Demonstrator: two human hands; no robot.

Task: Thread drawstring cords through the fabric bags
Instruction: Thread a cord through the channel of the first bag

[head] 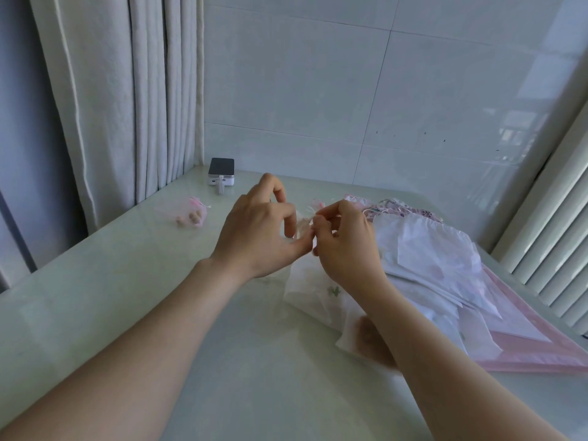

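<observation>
A sheer white fabric bag with a small green print hangs between my hands above the pale table. My left hand pinches the bag's top edge with thumb and curled fingers. My right hand pinches the same top edge, where a thin white and pink cord sticks up. The two hands touch at the fingertips. The bag's mouth is mostly hidden behind my fingers.
A stack of white and pink fabric bags lies on a pink sheet at the right. A filled pink mesh pouch sits at the left. A small white box with a dark top stands by the curtain.
</observation>
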